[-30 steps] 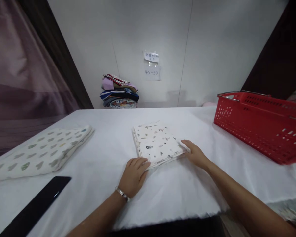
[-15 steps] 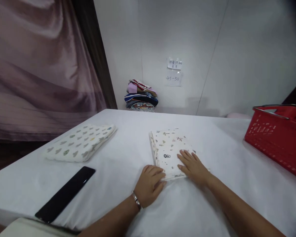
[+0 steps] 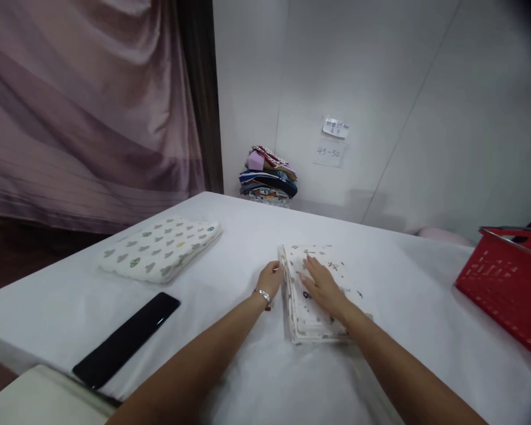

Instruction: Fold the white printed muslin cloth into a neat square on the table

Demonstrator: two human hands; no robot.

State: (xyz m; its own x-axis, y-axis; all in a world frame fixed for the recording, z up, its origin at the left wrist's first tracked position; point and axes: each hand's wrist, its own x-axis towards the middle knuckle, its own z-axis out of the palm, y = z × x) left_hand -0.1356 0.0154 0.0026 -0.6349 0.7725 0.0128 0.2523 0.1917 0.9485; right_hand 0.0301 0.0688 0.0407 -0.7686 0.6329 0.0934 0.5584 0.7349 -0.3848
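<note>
A folded white cloth [image 3: 331,319] printed with small figures and leaves lies in the middle of the table, its layers showing along the left and near edges. My right hand [image 3: 324,288] rests flat on top of it with the fingers stretched out. At its left edge is my left hand [image 3: 269,281], wearing a silver bracelet, with its fingers curled in against the layers; part of those fingers is hidden. Farther left lies a second folded cloth [image 3: 159,248], white with grey cloud-like shapes.
A black flat slab [image 3: 126,339] lies at the table's near left, by a pale board-like object [image 3: 39,401]. On the right stands a red plastic basket [image 3: 508,289]. Stacked folded cloths [image 3: 269,177] sit by the wall beyond the white table [image 3: 239,224].
My left hand has gone from the cloth's near left corner up to its left edge. My right hand has slid left and farther across the top. The view has shifted and tilted.
</note>
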